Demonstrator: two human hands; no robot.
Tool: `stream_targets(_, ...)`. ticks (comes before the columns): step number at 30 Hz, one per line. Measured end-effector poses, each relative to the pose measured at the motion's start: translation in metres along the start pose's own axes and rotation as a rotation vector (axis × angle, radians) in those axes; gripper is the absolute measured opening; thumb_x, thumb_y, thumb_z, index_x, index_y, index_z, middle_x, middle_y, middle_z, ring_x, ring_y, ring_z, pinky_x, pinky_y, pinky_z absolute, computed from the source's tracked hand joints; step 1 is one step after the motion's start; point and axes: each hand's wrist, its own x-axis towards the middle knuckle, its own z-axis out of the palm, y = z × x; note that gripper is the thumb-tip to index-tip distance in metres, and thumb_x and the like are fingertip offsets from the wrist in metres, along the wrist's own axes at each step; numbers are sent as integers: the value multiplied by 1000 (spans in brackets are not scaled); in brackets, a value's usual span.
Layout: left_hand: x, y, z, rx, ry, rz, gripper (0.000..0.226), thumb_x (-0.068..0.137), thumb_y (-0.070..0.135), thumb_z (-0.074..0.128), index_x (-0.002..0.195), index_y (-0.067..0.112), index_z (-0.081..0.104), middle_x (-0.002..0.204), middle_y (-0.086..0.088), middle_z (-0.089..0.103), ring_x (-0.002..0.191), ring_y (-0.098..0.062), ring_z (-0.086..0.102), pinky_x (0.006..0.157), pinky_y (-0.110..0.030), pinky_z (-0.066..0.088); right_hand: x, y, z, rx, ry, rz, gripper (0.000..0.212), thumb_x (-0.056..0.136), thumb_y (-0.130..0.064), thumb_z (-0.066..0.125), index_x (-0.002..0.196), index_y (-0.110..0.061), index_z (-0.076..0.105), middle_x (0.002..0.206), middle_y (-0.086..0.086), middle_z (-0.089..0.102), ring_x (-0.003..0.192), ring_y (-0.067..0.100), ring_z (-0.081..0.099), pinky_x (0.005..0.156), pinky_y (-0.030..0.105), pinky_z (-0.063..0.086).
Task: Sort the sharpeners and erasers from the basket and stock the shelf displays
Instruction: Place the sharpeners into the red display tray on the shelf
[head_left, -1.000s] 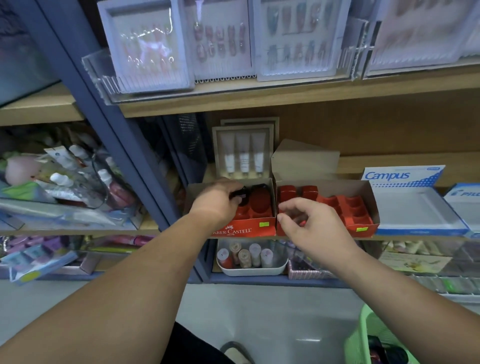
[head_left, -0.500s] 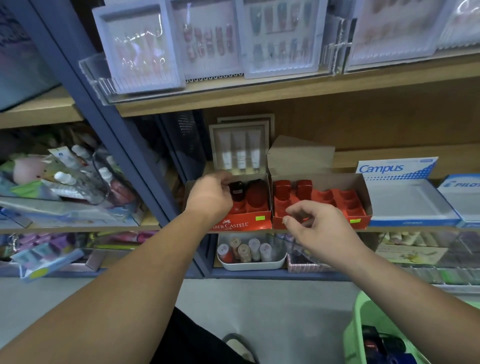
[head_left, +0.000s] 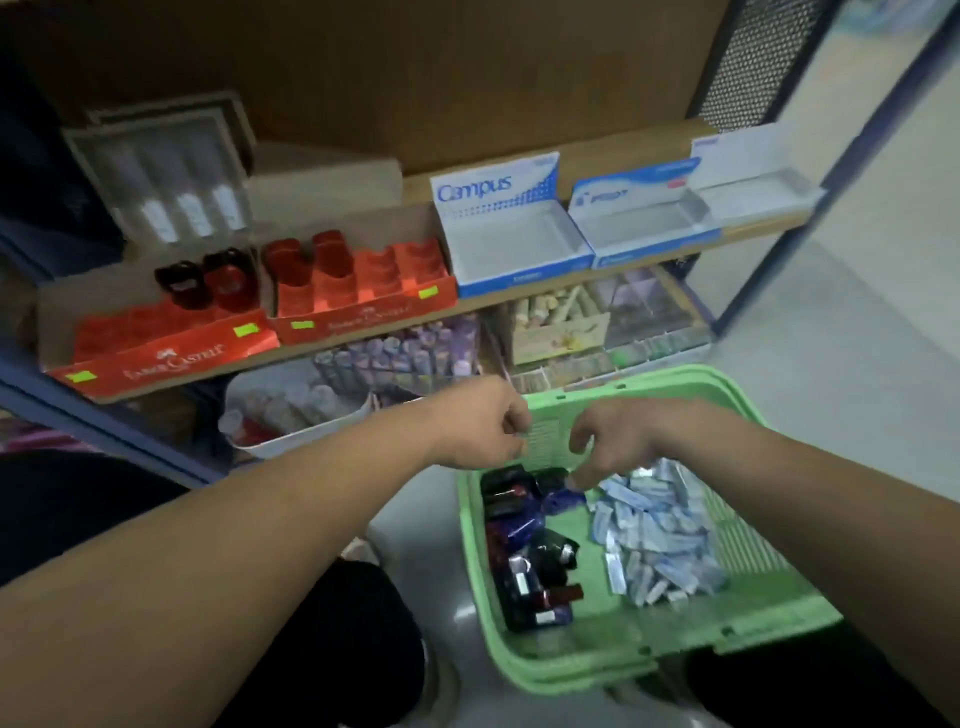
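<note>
Blur softens the whole head view, so the wrappers in the pale green plastic mesh basket (head_left: 769, 631) cannot be read and single pieces are hard to separate. The middle of the basket's far wall is hidden behind both hands. The left hand (head_left: 483, 426) hovers over the far left rim with its fingers curled in; whether anything lies inside them cannot be told. The right hand (head_left: 608, 447) hangs just beside it, thumb apart, fingers half bent and pointing down, their tips at the far end of the pile of dark red, black and blue sharpeners (head_left: 524, 561), with no grip to be seen.

That pile forms a strip along the basket's left wall, its long axis running from the person toward the shelf. The heap of small pale blue wrapped erasers (head_left: 654, 540) fills the right side, the little bars lying at every angle, many slanting.

On the wooden shelf (head_left: 613, 166) above, two red cardboard Faber-Castell display boxes (head_left: 156, 358) stand side by side, printed fronts toward the person. The left one holds a black and a red upright sharpener (head_left: 228, 275) at its back. Right of them sit the empty blue and white Campus box (head_left: 514, 234) and two further blue and white boxes whose print is illegible
</note>
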Motion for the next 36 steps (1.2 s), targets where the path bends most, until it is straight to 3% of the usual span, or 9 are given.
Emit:
stream_targets(2,21,11,17,69,-77,-11,24,94,20,66,116,17,73,114,1,72,102,-17,66,90,-27,53,14,25,13,60,-85,30,64,80,-53,80,128,-16,62,103,0,70,86,17,72,74,34,61)
stream_targets(5,45,18,33,158,-153,-24,22,91,9,61,110,11,72,104,-6,71,95,-24,66,88,-39,58,46,43,43,253,50,8,55,83,-42,80,128,-16,62,100,0,67,93,21,68,79,33,56)
stream_targets(10,59,2,55,210,-233,-96,22,86,5,61,98,20,70,99,-4,71,94,-27,64,83,-43,58,102,52,104,333,184,-8,53,85,-34,77,133,-19,60,125,8,65,114,27,62,91,32,51)
stream_targets(14,57,-15,101,-232,-35,-319,31,93,6,63,121,17,70,121,-2,70,113,-21,64,101,-35,52,138,70,139,200,221,-67,86,83,-37,79,155,-34,32,153,3,42,137,26,43,108,39,44)
stream_targets(18,54,-6,161,-564,38,-471,41,92,-1,62,129,18,64,123,7,67,117,-14,62,103,-27,48,160,89,158,7,225,-130,97,84,-42,78,160,-37,18,151,2,40,137,24,39,105,35,45)
stream_targets(21,52,-2,183,-664,45,-587,36,90,-6,57,107,24,67,110,6,71,103,-14,66,86,-28,57,172,88,159,1,270,-121,90,81,-45,80,154,-37,27,137,3,45,129,25,43,97,38,50)
stream_targets(26,59,-3,191,-765,126,-719,38,91,-12,55,98,25,60,98,10,64,86,1,55,65,-12,43,182,78,170,43,308,-123,74,79,-41,79,137,-26,35,132,2,46,123,28,49,89,41,52)
stream_targets(31,60,0,197,-738,54,-782,41,87,-14,55,89,26,62,102,1,66,97,-19,63,88,-33,57,181,75,175,-28,245,-147,68,84,-39,75,139,-20,40,132,5,39,120,29,48,88,43,54)
stream_targets(36,60,0,193,-763,167,-704,35,91,-7,55,86,28,61,89,9,64,89,-14,62,73,-19,47,168,74,160,305,256,-131,60,70,-39,82,122,-22,58,104,0,53,99,25,60,83,32,52)
